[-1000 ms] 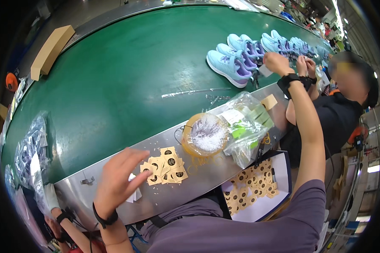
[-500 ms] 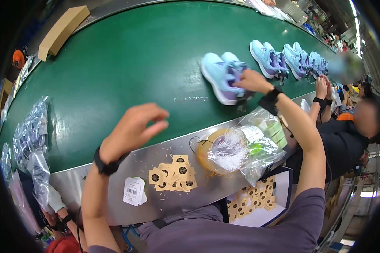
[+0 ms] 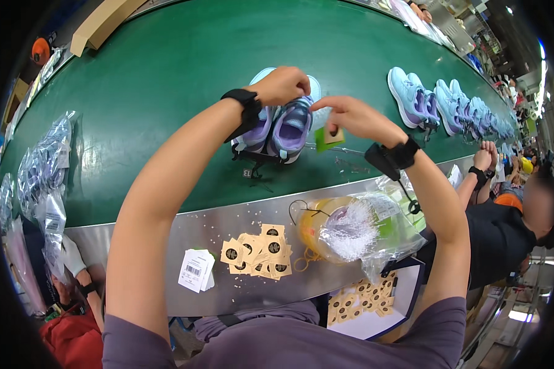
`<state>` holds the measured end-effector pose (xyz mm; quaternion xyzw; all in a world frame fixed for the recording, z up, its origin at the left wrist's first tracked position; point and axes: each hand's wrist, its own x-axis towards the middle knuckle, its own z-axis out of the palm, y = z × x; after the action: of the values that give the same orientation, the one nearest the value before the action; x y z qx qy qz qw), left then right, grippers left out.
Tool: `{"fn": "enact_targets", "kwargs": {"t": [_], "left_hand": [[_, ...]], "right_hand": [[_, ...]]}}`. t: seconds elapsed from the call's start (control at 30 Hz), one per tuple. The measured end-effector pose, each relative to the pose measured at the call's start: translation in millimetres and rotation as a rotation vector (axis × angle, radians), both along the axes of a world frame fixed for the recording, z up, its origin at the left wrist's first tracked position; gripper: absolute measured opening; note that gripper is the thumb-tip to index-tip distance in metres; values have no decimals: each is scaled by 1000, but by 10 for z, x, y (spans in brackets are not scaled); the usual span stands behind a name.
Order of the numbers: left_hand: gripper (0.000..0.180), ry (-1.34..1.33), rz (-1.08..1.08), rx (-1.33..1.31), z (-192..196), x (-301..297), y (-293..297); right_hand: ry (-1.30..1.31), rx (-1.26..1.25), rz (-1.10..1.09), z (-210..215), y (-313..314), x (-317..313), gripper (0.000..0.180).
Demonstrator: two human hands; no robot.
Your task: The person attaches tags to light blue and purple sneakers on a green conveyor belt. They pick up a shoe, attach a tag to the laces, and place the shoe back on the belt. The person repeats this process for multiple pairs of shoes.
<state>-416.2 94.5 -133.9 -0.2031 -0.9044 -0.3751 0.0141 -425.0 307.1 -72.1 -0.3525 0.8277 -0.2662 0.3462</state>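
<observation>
On the dark green conveyor belt (image 3: 166,92), a pair of light blue and purple sports shoes (image 3: 277,126) sits side by side just past the belt's near edge, toes pointing away from the person. The left hand (image 3: 283,85) is curled into a fist over the far end of the pair, gripping the shoes at the top; a black wristband sits on that wrist. The right hand (image 3: 351,117) hovers just to the right of the shoes and pinches a small green and tan paper tag (image 3: 327,139) between thumb and fingers, the tag hanging close to the right shoe's side. Black strings and a small tag trail from the shoes onto the belt in front. Nearer the person runs a silver metal ledge (image 3: 166,240), which carries a small stack of white barcode labels (image 3: 197,269), a loose heap of tan cardboard tags with black round marks (image 3: 258,251), and a crumpled clear plastic bag over a yellow roll (image 3: 351,230). Farther right along the belt stands a row of more light blue shoes (image 3: 449,104). Clear plastic bags (image 3: 43,172) lie at the belt's left end.
</observation>
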Motion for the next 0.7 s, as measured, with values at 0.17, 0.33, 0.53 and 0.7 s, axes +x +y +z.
{"fn": "enact_targets", "kwargs": {"t": [0.17, 0.33, 0.53, 0.7], "left_hand": [[20, -479, -203, -222, 249, -301, 81], [27, -514, -240, -324, 182, -404, 95], [22, -134, -20, -89, -35, -63, -105], [22, 32, 130, 81, -220, -35, 17]], "right_hand": [[326, 194, -67, -261, 113, -107, 35], [161, -115, -361, -615, -39, -202, 27], [426, -89, -163, -688, -339, -182, 17], [309, -256, -213, -773, -230, -285, 20]]}}
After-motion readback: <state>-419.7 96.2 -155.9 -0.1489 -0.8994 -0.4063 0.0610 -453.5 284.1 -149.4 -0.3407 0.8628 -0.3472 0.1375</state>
